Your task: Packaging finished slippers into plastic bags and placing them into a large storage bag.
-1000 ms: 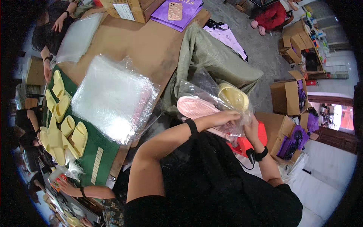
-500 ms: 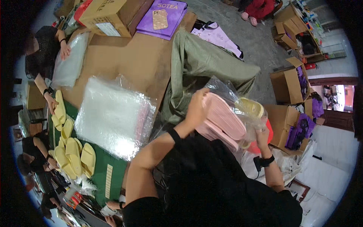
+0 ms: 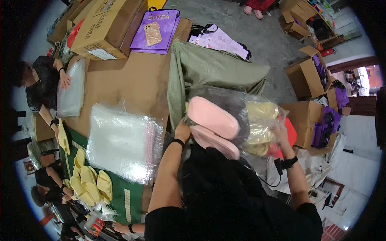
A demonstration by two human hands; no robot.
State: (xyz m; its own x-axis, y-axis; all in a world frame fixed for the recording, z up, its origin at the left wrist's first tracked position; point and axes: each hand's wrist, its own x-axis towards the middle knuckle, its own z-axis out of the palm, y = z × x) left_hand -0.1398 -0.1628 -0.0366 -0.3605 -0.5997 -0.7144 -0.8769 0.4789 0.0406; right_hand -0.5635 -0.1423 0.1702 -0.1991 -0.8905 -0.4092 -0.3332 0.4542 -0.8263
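My left hand [image 3: 183,131] is closed on the near left end of a pair of pink slippers [image 3: 213,116], which lie soles up in clear plastic. My right hand [image 3: 280,135], slightly blurred, grips the right side of a clear plastic bag [image 3: 237,100] with yellow slippers [image 3: 261,118] inside. Both bagged pairs sit side by side in front of my body, near the open green woven sack [image 3: 217,64]. Something red [image 3: 290,132] shows just beyond my right hand. Whether the two pairs share one bag, I cannot tell.
A stack of clear plastic bags [image 3: 116,140] lies on the table at left. Loose yellow slippers [image 3: 88,182] rest on a green mat [image 3: 122,188]. Farther off are a large carton [image 3: 108,30], purple bags [image 3: 140,38] bearing a phone [image 3: 152,34], and co-workers' hands [image 3: 64,80]. Cartons [image 3: 299,120] stand right.
The pink slippers have come down and left, lying flatter. My left hand has moved down and left to their near end. The yellow slippers show more fully beside them. The view has shifted.
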